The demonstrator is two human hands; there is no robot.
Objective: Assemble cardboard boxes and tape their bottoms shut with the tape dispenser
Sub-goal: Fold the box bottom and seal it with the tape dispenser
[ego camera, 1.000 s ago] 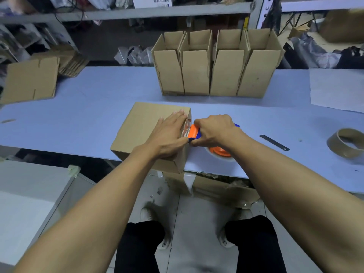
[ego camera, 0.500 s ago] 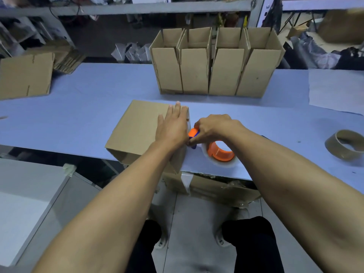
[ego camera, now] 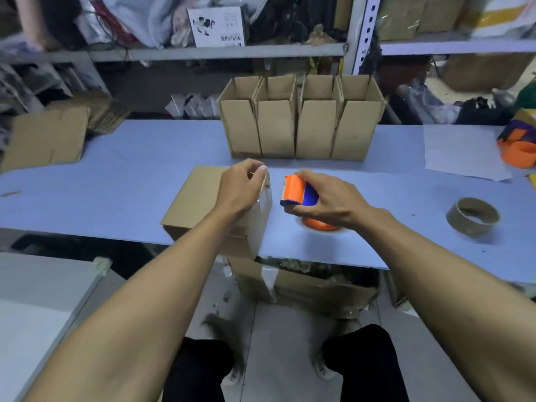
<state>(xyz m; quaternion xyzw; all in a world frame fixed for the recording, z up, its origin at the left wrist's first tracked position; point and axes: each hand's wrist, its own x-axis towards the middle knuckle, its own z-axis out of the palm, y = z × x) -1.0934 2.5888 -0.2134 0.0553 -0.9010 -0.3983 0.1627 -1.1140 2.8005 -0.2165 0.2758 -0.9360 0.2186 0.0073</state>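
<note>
A: Starting at the far left, what lies on the pale blue tabletop [ego camera: 116, 181]?

B: A flat, unfolded brown cardboard sheet [ego camera: 46, 137], resting at the far left edge. Right of it, at the near edge, a brown cardboard box lies on its side [ego camera: 200, 198], its near corner overhanging the tabletop edge. A strip of clear tape shows along its right end.

A: And the left hand [ego camera: 240, 192]?

B: It sits on top of that box at its right end, fingers [ego camera: 255, 169] curled, thumb and forefinger pinched together at the upper right corner. Whether they nip the tape or the cardboard edge, I cannot tell.

A: Behind it?

B: A row of four upright brown cardboard boxes with open top flaps [ego camera: 301, 126], side by side and touching, at the far middle of the tabletop.

A: The dispenser?

B: The orange and blue tape dispenser [ego camera: 298, 192] is just right of the lying box, apart from it, gripped by the right hand [ego camera: 330, 201]. Fingers wrap its blue body from above; the orange roll end pokes out below the hand, close to the tabletop.

A: Further right?

B: A brown cardboard tape core ring [ego camera: 472, 216] stands well apart, a white paper sheet [ego camera: 461, 152] lies beyond it, and a second orange dispenser [ego camera: 519, 146] sits at the far right edge.
</note>
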